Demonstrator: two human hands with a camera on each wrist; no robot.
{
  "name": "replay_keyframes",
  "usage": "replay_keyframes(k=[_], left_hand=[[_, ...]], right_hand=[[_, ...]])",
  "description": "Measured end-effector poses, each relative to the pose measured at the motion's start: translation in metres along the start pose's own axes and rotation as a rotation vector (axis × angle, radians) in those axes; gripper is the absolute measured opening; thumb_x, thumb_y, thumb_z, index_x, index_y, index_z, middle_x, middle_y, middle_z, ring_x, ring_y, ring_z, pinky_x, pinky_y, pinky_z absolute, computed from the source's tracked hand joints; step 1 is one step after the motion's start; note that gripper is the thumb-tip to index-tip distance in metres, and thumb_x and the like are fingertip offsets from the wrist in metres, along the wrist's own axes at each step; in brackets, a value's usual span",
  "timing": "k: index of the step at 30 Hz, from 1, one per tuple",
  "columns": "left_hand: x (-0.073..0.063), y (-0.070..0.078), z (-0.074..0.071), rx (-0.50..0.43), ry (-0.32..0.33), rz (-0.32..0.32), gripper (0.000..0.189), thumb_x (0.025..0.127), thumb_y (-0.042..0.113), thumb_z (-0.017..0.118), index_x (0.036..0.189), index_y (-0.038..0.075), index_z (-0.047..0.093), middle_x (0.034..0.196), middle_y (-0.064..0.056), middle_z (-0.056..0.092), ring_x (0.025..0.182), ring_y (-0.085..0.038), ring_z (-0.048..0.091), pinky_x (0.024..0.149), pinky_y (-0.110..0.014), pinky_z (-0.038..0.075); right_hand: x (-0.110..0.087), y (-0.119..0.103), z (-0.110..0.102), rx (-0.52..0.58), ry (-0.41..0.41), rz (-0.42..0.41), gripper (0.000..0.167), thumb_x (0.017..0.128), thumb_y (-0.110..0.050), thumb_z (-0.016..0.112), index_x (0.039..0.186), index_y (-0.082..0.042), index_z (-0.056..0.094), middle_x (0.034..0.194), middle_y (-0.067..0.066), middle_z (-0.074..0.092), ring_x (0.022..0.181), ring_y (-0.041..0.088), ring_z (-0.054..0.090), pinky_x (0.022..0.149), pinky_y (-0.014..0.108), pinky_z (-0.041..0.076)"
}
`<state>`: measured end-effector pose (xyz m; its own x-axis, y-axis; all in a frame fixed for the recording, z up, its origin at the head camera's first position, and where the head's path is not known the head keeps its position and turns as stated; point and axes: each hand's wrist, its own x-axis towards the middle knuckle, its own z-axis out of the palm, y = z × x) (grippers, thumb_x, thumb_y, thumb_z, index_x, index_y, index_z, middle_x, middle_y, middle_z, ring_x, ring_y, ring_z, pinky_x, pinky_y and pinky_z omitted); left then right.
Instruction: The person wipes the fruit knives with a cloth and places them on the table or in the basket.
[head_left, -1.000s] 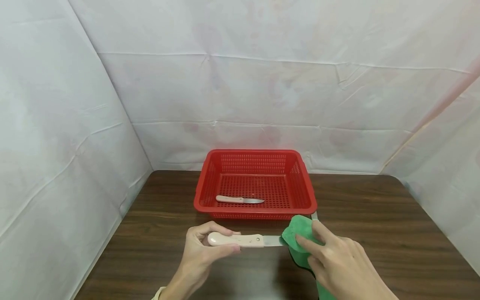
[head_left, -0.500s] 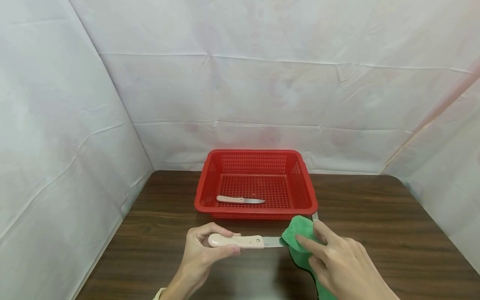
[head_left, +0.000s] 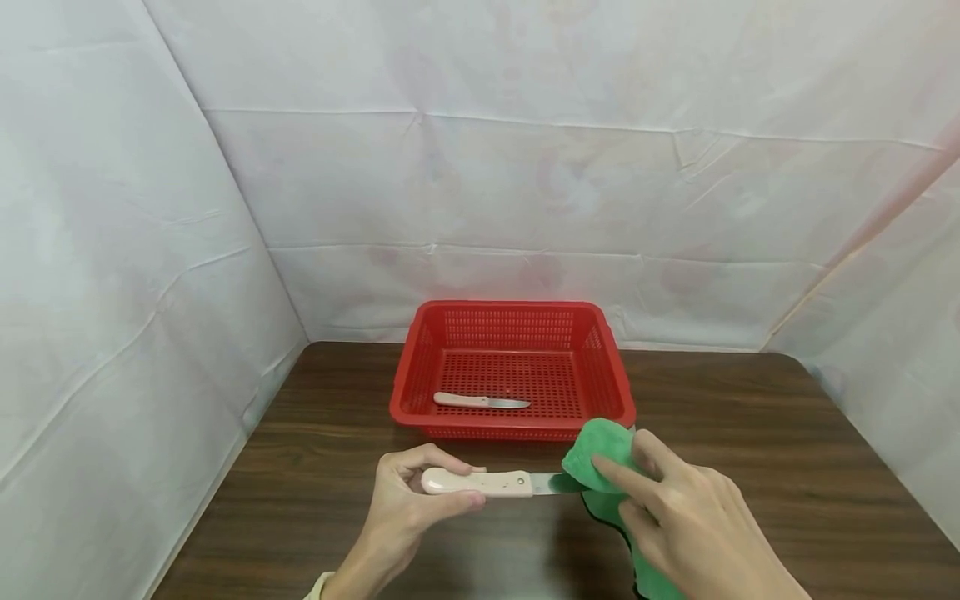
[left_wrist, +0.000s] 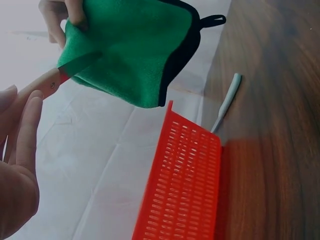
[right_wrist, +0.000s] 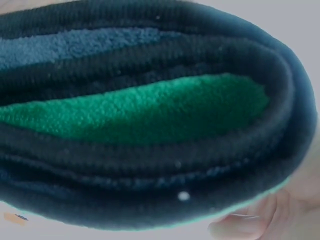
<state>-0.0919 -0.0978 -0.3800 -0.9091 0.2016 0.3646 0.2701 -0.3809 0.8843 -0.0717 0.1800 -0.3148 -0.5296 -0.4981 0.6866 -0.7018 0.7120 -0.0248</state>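
At left, your left grip [head_left: 405, 502] pinches the handle of a pale-handled knife [head_left: 495, 483], held over the worktop [head_left: 315, 467] with its blade [head_left: 543, 483] pointing to 3 o'clock; beyond it, toward 12 o'clock, a red basket [head_left: 512, 423] holds a second knife [head_left: 462, 400]. At right, your right grip [head_left: 688, 508] pinches a green cloth [head_left: 603, 437] against the blade's outer end, the tip being hidden in the head view. Should the cloth slip or bunch thin there, your right grip could meet the edge; should your left hold loosen, the handle could twist and swing the blade toward it.
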Motion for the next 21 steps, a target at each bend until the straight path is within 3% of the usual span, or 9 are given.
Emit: replay_keyframes(k=[7, 21], left_hand=[[0.004, -0.001, 0.003, 0.009, -0.014, -0.004, 0.024, 0.069, -0.012, 0.076, 0.087, -0.017, 0.061, 0.089, -0.026, 0.068, 0.075, -0.021, 0.068, 0.062, -0.035, 0.057], [0.006, -0.004, 0.01, -0.04, 0.0, -0.011, 0.023, 0.069, -0.012, 0.075, 0.087, -0.016, 0.061, 0.089, -0.027, 0.068, 0.075, -0.022, 0.068, 0.063, -0.034, 0.057]], right_hand=[[0.007, -0.005, 0.0, 0.0, 0.021, -0.022, 0.053, 0.094, -0.026, 0.022, 0.099, -0.016, 0.074, 0.085, -0.006, 0.045, 0.052, -0.006, 0.012, 0.044, 0.007, 0.012], [0.011, -0.016, 0.008, -0.002, -0.082, -0.069, 0.049, 0.09, -0.024, 0.019, 0.093, -0.02, 0.068, 0.082, -0.005, 0.04, 0.05, -0.004, 0.013, 0.04, 0.008, 0.015]])
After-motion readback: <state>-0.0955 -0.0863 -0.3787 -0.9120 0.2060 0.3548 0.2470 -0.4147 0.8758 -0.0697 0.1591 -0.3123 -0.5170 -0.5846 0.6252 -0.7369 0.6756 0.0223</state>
